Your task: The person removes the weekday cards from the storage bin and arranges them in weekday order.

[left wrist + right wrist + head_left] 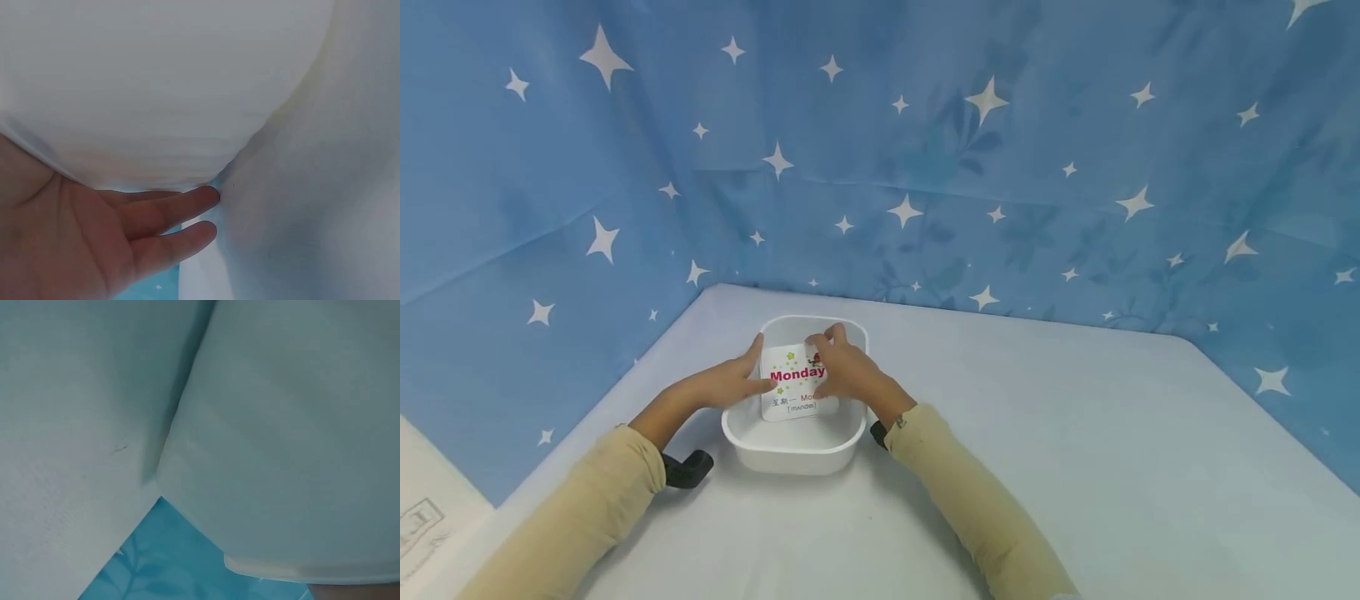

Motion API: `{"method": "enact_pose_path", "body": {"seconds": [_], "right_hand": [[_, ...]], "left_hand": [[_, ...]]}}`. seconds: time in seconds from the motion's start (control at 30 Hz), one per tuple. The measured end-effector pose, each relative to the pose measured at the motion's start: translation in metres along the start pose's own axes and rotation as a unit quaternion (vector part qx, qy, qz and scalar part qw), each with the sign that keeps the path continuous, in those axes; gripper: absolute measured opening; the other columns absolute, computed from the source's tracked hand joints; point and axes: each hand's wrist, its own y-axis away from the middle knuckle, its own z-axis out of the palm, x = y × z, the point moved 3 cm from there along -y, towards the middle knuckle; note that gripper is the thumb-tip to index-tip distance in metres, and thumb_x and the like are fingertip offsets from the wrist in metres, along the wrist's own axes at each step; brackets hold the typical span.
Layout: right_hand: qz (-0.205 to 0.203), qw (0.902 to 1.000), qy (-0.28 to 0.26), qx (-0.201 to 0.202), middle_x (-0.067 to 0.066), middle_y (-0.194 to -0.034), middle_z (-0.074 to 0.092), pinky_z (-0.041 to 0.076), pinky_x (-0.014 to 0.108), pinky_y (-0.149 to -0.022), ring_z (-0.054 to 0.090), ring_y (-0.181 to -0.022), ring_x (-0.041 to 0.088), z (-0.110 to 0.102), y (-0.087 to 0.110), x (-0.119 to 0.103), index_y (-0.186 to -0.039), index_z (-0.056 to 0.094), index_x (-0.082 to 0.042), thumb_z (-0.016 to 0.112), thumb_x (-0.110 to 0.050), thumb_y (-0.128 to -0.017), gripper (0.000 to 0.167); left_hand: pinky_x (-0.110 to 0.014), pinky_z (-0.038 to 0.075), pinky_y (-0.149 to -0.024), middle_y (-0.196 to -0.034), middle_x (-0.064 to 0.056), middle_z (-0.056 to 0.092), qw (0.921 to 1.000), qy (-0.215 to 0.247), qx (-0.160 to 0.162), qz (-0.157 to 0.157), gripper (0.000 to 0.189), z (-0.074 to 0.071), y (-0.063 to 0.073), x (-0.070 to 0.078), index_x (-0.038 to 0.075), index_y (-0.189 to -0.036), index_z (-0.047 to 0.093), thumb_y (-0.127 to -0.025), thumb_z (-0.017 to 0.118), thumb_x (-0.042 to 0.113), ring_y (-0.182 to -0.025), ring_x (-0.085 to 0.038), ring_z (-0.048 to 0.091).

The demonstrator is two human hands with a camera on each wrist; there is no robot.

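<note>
In the head view a white plastic basin (801, 461) stands on the table, and a white card (797, 396) printed "Monday" lies tilted inside it. My left hand (730, 383) grips the basin's left rim, its thumb reaching inside onto the card's left edge. The left wrist view shows the fingers of my left hand (125, 231) along the outside of the basin wall (169, 94). My right hand (850, 367) reaches over the right rim and holds the card's right side between thumb and curled fingers. Only a sliver of it shows past the basin (300, 456) in the right wrist view.
A white-covered table (1037, 433) extends to the right of the basin. Blue star-patterned curtain (940, 167) closes off the back and left sides. At the lower left is a pale panel (437, 517) with line drawing. Black wrist mounts (688, 469) sit beside the basin.
</note>
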Motion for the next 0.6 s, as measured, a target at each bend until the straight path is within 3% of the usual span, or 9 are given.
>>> {"method": "enact_pose_path", "body": {"seconds": [0.2, 0.37, 0.6], "right_hand": [[-0.008, 0.9999, 0.008, 0.009, 0.01, -0.134, 0.029, 0.049, 0.027, -0.078, 0.055, -0.089, 0.015, -0.0045, 0.0019, 0.0025, -0.138, 0.031, -0.016, 0.078, -0.02, -0.072, 0.081], [-0.002, 0.9999, 0.006, 0.013, 0.011, -0.136, 0.029, 0.049, 0.03, -0.077, 0.056, -0.086, 0.017, -0.0062, 0.0013, 0.0028, -0.138, 0.028, -0.015, 0.077, -0.02, -0.073, 0.081], [0.011, 0.9998, 0.014, 0.011, 0.01, -0.132, 0.036, 0.048, 0.035, -0.08, 0.055, -0.088, 0.021, -0.0016, 0.001, -0.0021, -0.137, 0.027, -0.015, 0.077, -0.023, -0.074, 0.081]], "left_hand": [[-0.048, 0.037, -0.096, -0.149, -0.028, -0.001, 1.0, 0.003, 0.002, 0.003, 0.088, 0.0016, -0.0047, 0.0009, -0.004, -0.141, -0.018, -0.094, 0.046, 0.036, -0.134, -0.043, 0.023], [-0.051, 0.03, -0.102, -0.15, -0.026, -0.003, 1.0, 0.009, 0.004, -0.001, 0.088, -0.0003, -0.0073, 0.0005, -0.003, -0.141, -0.018, -0.095, 0.045, 0.036, -0.136, -0.042, 0.015], [-0.049, 0.03, -0.102, -0.15, -0.025, -0.005, 1.0, 0.004, 0.0, -0.008, 0.087, -0.0021, -0.0026, -0.0052, -0.002, -0.141, -0.018, -0.095, 0.045, 0.036, -0.136, -0.041, 0.014]]}}
